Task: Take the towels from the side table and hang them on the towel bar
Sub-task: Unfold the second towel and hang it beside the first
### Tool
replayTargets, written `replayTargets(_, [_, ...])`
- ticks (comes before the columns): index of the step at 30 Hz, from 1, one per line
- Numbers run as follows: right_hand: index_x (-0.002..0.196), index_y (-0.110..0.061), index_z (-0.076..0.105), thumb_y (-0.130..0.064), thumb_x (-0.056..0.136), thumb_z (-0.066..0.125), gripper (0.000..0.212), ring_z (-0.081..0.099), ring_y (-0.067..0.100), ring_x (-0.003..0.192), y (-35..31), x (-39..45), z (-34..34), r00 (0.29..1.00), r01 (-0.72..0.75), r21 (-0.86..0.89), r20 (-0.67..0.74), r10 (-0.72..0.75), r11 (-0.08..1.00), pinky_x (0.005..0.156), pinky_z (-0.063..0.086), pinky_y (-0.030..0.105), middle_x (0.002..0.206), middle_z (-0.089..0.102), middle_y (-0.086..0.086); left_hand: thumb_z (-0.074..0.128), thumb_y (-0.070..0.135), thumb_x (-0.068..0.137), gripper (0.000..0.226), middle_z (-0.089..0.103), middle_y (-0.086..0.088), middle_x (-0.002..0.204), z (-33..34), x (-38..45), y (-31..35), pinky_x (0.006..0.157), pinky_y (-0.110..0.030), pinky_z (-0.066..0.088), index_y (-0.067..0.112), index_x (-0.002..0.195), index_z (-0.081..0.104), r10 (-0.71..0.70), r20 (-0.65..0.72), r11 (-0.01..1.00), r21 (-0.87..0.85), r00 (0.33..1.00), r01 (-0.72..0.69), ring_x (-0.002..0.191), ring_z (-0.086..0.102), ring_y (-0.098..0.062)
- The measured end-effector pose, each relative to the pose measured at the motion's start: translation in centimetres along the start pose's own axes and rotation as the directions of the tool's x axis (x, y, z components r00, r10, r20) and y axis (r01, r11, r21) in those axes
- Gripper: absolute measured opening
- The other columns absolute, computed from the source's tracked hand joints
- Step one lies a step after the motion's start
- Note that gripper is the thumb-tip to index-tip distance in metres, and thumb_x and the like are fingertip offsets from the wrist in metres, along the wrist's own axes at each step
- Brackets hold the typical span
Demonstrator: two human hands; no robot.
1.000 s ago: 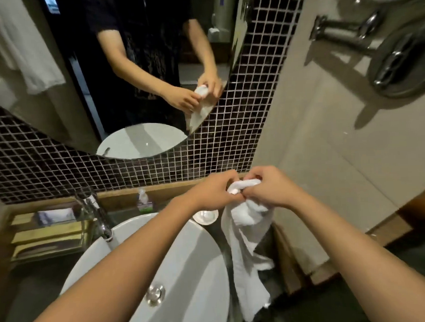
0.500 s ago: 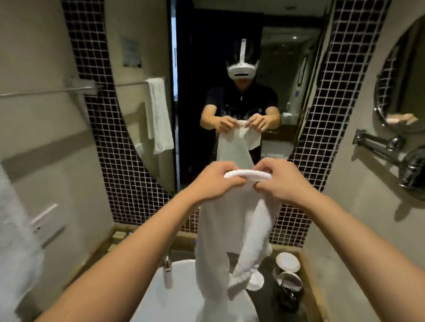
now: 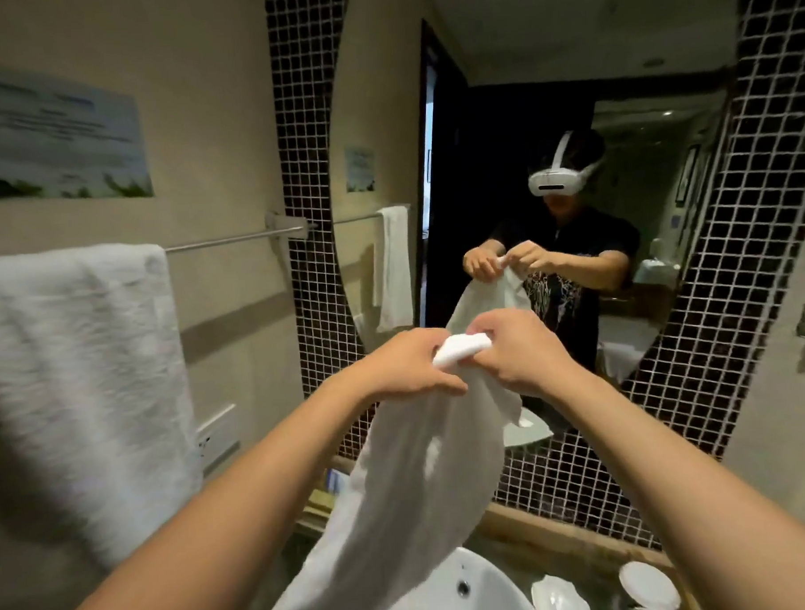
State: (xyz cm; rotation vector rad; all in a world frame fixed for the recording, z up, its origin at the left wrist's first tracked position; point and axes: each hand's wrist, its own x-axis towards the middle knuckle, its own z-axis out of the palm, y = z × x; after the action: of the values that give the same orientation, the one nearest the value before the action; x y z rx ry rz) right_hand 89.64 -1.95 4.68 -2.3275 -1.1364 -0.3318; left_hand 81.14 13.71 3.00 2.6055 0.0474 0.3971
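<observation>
Swung left since half a second ago: view now takes in the wall at 9 o'clock, and the towel bar plus the hung towel that was only a blur at the edge are in full view. Hands sit in about the same spot mid-frame, but closer together now.

Largest first. Hung towel fills the 9 o'clock side, draped over the bar, white, hanging flat. Oval mirror at 12 to 2 o'clock on the dark mosaic tile reflects me and the towel I hold. White sink at 6 o'clock, small white dishes at 5 o'clock on the counter.

Task item: second white towel hangs from my hands at centre, body dropping toward 7 o'clock over the sink edge, not on the bar yet. Top edge is bunched into a small roll between both hands.

My left hand is closed on the left end of that bunched edge; my right hand pinches the right end, fingers curled over it. Hands nearly touching, both full of towel.

Step, as I judge it: one towel done, second picked up and being opened out along its top edge, mid-carry toward the bar. Free bar length shows at about 10 o'clock, between the hung towel and the bracket.

Next move calls for: spread hands apart to flatten the edge, lift over the bare bar section, drape so both halves hang even. Space looks tight beside the first towel; may need to overlap or nudge it.
</observation>
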Motion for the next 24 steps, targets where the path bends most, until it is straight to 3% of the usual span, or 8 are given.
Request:
replayTargets(3, [0.095, -0.023, 0.074, -0.032, 0.076, 0.078, 0.021, 0.059, 0.019, 0.088, -1.9, 1.7, 0.4, 0.998, 0.047, 0.082, -0.052, -0.042, 0.996, 0.067, 0.043, 0.033, 0.094, 0.063, -0.003, 0.065, 0.005, 0.079, 0.015, 0.067, -0.005, 0.091, -1.1, 0.7, -0.3, 0.074, -0.037, 0.048, 0.012, 0.092, 0.063, 0.036, -0.122, 0.997, -0.061, 0.992, -0.044, 0.086, 0.062, -0.022])
replayTargets(5, [0.1, -0.019, 0.073, -0.03, 0.075, 0.08, 0.028, 0.06, 0.018, 0.087, -2.0, 2.4, 0.5, 0.995, 0.058, 0.206, -0.091, -0.04, 0.977, 0.069, 0.046, 0.033, 0.095, 0.065, 0.0, 0.056, -0.002, 0.076, 0.018, 0.064, -0.002, 0.082, -2.3, 1.0, -1.4, 0.067, -0.035, 0.045, 0.014, 0.081, 0.062, 0.024, -0.165, 0.991, -0.129, 0.986, -0.045, 0.08, 0.06, -0.021])
replayTargets(8, [0.109, -0.017, 0.068, -0.023, 0.073, 0.082, 0.039, 0.066, 0.015, 0.09, -0.7, 2.7, 1.5, 0.999, -0.006, 0.337, 0.046, -0.01, 0.942, 0.082, 0.056, 0.037, 0.099, 0.071, 0.001, 0.057, 0.005, 0.076, 0.023, 0.073, -0.008, 0.094, -4.1, 1.0, -2.9, 0.075, -0.037, 0.054, 0.009, 0.094, 0.071, -0.045, -0.257, 0.946, -0.321, 0.965, -0.041, 0.091, 0.068, -0.023])
replayTargets(11, [0.081, -0.017, 0.071, -0.022, 0.073, 0.077, 0.011, 0.069, 0.018, 0.074, 0.3, 2.8, 3.9, 0.994, -0.043, 0.314, 0.105, 0.01, 0.948, 0.079, 0.058, 0.05, 0.077, 0.074, 0.003, 0.056, 0.0, 0.081, 0.031, 0.075, -0.007, 0.101, -5.3, 0.9, -3.9, 0.08, -0.032, 0.056, 0.016, 0.101, 0.073, -0.095, -0.318, 0.876, -0.477, 0.943, -0.072, 0.096, 0.069, -0.018])
replayTargets(14, [0.075, -0.01, 0.066, -0.016, 0.078, 0.068, 0.008, 0.065, 0.019, 0.068, -0.3, 3.4, 4.8, 0.998, -0.066, 0.345, 0.019, 0.063, 0.936, 0.074, 0.055, 0.044, 0.072, 0.071, 0.008, 0.061, 0.004, 0.083, 0.027, 0.075, -0.008, 0.105, -5.8, 1.1, -4.7, 0.084, -0.034, 0.058, 0.015, 0.106, 0.071, -0.07, -0.301, 0.839, -0.534, 0.951, -0.108, 0.099, 0.071, -0.021])
replayTargets(17, [0.083, -0.001, 0.059, -0.025, 0.078, 0.053, 0.025, 0.053, 0.018, 0.07, -1.2, 4.0, 4.8, 0.988, -0.096, 0.447, -0.062, 0.138, 0.889, 0.068, 0.045, 0.042, 0.083, 0.064, 0.02, 0.07, 0.012, 0.089, 0.024, 0.075, -0.007, 0.108, -5.0, 1.5, -5.3, 0.087, -0.033, 0.06, 0.013, 0.113, 0.069, -0.092, -0.304, 0.77, -0.626, 0.948, -0.126, 0.1, 0.073, -0.021])
replayTargets(20, [0.082, -0.01, 0.053, -0.019, 0.093, 0.05, 0.015, 0.047, 0.014, 0.073, -1.8, 3.9, 4.5, 0.974, -0.12, 0.531, -0.101, 0.202, 0.839, 0.069, 0.038, 0.035, 0.079, 0.054, 0.003, 0.071, 0.022, 0.092, 0.026, 0.076, -0.007, 0.101, -4.6, 1.9, -4.8, 0.08, -0.034, 0.061, 0.008, 0.114, 0.069, -0.174, -0.312, 0.649, -0.75, 0.934, -0.13, 0.093, 0.074, -0.022])
replayTargets(24, [0.095, -0.018, 0.059, -0.024, 0.092, 0.062, 0.008, 0.047, 0.01, 0.063, -1.5, 2.4, 5.3, 0.979, -0.134, 0.558, -0.053, 0.196, 0.819, 0.063, 0.04, 0.028, 0.074, 0.055, 0.002, 0.071, 0.018, 0.092, 0.018, 0.075, -0.003, 0.093, -4.5, 2.4, -3.9, 0.077, -0.036, 0.061, 0.011, 0.108, 0.07, -0.176, -0.363, 0.643, -0.746, 0.915, -0.172, 0.086, 0.073, -0.019])
